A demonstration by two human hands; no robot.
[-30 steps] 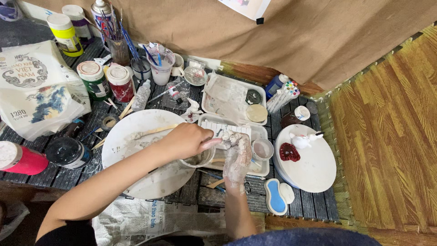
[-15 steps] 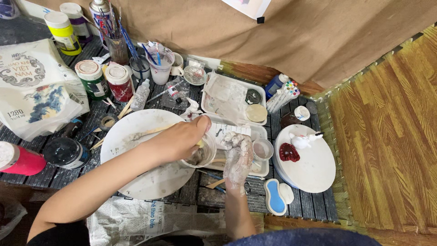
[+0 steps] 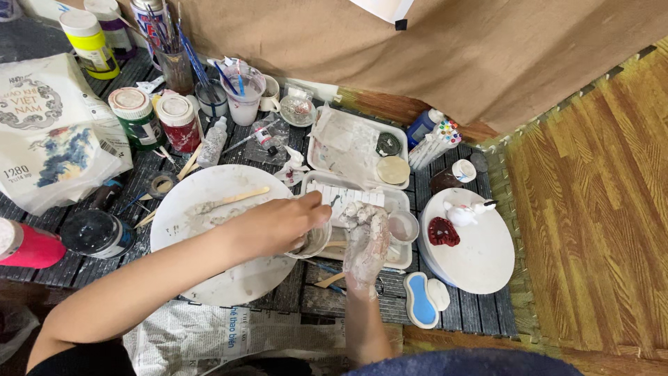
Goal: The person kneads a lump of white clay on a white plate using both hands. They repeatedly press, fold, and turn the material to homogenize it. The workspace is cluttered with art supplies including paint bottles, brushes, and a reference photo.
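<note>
Small clear cup [image 3: 311, 241] is sitting at the near edge of a white tray [image 3: 398, 202], just right of a big round white plate [image 3: 209, 278], and both hands are meeting at it. The left hand [image 3: 278, 226] is reaching across the plate from the left, its fingers [image 3: 316, 212] curling together over the cup's rim and gripping it. The right hand [image 3: 367, 244] is coming up from below, coated in pale white paste, with its fingers [image 3: 362, 212] bunching loosely together over the tray just beside the cup; whether they are pinching anything I cannot tell.

A wooden stick [image 3: 229, 202] smeared with the same white paste is lying across the plate's upper part. On the dark slatted surface [image 3: 480, 317] to the right, a second round white plate [image 3: 480, 257] is carrying a dark red piece [image 3: 442, 232] and a small white figure [image 3: 460, 212]. Near its lower left edge a blue-rimmed oval dish [image 3: 418, 299] is resting. Behind the tray another white tray [image 3: 348, 143] is holding a round tan lid [image 3: 393, 169]. Further back, paint jars with white lids, one green [image 3: 136, 118] and one red [image 3: 178, 122], are standing near a cup of brushes [image 3: 174, 66]. Newspaper [image 3: 209, 338] is spreading under the near edge.
</note>
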